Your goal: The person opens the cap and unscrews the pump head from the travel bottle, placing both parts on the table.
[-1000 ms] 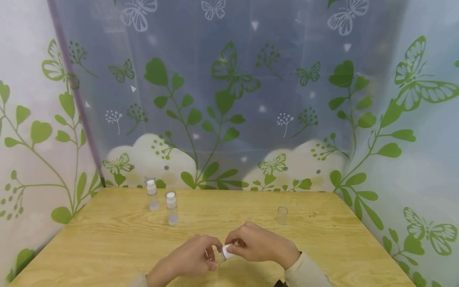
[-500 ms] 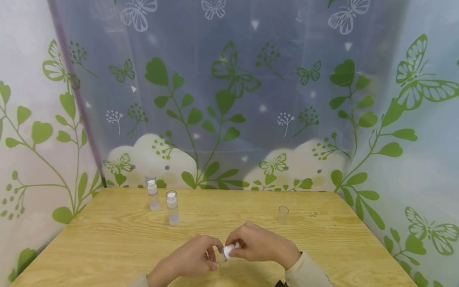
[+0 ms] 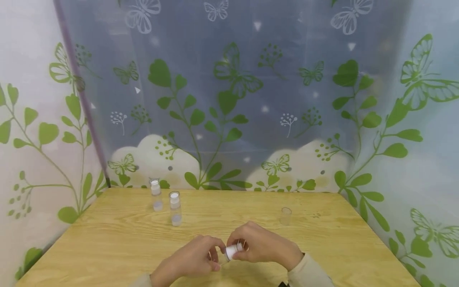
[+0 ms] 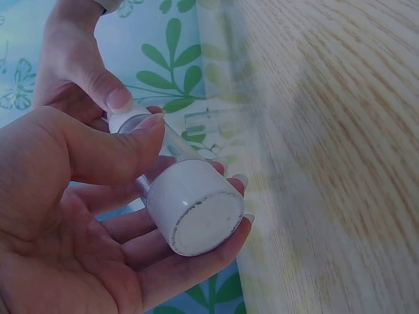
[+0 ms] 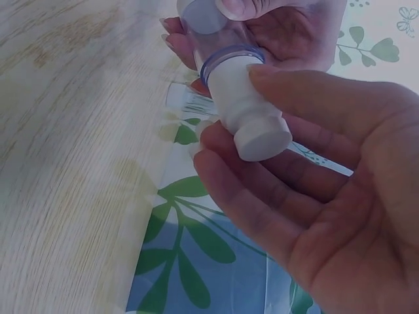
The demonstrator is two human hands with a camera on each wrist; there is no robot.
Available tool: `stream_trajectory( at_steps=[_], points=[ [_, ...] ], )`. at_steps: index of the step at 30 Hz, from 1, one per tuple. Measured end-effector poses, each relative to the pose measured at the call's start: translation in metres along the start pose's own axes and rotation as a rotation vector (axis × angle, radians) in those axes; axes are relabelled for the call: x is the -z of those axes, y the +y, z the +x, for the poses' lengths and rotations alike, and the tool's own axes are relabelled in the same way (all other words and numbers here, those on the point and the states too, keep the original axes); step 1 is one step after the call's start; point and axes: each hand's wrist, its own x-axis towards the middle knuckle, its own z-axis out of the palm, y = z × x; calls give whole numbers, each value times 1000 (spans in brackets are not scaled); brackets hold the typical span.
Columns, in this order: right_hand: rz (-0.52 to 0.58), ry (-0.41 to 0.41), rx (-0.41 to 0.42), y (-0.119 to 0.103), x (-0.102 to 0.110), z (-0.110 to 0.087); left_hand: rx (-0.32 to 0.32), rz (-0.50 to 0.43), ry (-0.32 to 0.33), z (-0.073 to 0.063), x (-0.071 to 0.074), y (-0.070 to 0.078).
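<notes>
Between the two hands is a small clear pump bottle (image 3: 232, 252) with a white pump top, held tilted. In the left wrist view, the thumb and fingers of my left hand (image 3: 191, 255) hold its clear body, and the white base (image 4: 196, 206) faces that camera. My right hand (image 3: 261, 245) grips the white pump top (image 5: 239, 95), thumb on one side and fingertips on the other, as the right wrist view shows. A bluish ring lies where the white top meets the clear body.
Two similar capped bottles stand at the back left of the wooden table (image 3: 118, 239), one nearer (image 3: 175, 211) and one farther (image 3: 156, 197). A clear cap (image 3: 285, 217) stands at the right. A patterned curtain (image 3: 229, 119) encloses the back and sides.
The fingers of my right hand have shifted on the white pump top, and more of it shows. Both hands stay in nearly the same place; the head view has shifted slightly.
</notes>
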Motion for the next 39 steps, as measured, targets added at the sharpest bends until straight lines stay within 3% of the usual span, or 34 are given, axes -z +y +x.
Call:
stream_trajectory(
  at_steps=[10,22,28,39],
  points=[
    [10,16,35,3,0,-2,11,12,7,1,-1,-1],
    [21,-38,24,4,-2,0,-8,6,11,0,-2,0],
    [-7,-19,-5,2,-3,0,-10,-5,8,1,-3,-2],
    [-45,9,35,0,-1,0,-10,-16,9,2,-3,-4]
  ],
)
